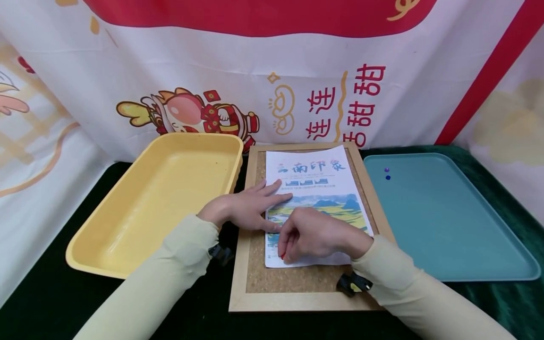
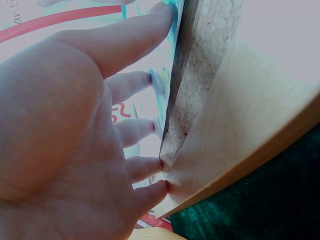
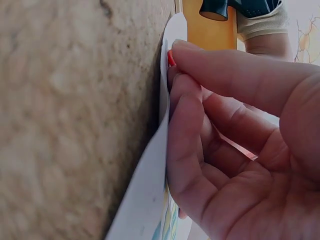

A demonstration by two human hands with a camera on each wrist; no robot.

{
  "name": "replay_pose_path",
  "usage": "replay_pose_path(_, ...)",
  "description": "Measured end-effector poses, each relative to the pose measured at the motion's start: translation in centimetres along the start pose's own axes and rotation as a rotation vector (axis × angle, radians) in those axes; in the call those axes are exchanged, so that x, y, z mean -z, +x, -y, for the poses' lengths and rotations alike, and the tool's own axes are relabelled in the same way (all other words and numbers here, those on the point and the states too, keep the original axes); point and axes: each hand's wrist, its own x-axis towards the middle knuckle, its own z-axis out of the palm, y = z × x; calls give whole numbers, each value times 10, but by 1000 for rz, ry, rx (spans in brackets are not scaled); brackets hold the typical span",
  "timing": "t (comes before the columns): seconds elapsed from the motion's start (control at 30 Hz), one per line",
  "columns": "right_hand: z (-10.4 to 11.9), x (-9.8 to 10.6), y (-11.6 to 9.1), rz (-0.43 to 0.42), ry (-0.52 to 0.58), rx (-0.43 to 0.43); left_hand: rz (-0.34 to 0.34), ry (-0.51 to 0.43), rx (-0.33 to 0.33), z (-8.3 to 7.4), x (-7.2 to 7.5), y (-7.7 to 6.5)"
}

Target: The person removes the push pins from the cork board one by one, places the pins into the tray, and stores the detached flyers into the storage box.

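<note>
A printed paper sheet (image 1: 313,188) with a landscape picture lies on a wood-framed cork board (image 1: 293,281). My left hand (image 1: 248,208) rests on the sheet's left side, fingers spread and straight, as the left wrist view also shows. Near the sheet's lower left corner, my right hand (image 1: 316,233) pinches a small red pushpin (image 3: 171,57) between thumb and fingertips. Most of the pin is hidden by the fingers, so how far its tip reaches into the paper cannot be seen. In the right wrist view, the paper's lower edge (image 3: 145,185) bows up off the cork.
Left of the board stands a deep yellow tray (image 1: 170,189). To the right is a flat blue tray (image 1: 450,222) bearing a purple pin (image 1: 386,170) and a dark blue pin (image 1: 387,177). Dark green cloth (image 1: 204,311) covers the table; a printed white curtain (image 1: 238,61) hangs behind.
</note>
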Motion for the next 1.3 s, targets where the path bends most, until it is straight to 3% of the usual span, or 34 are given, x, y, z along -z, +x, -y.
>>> replay_pose_path(0.27, 4, -1, -1, -9, -42, -17, 1, 1, 3, -2, 1, -2)
replay_pose_path(0.6, -1, 8, -2, 8, 23, 7, 10, -10, 9, -1, 1, -3)
replay_pose_path(1.3, -14, 43, -14, -131, 62, -16, 6, -24, 23, -2, 0, -1)
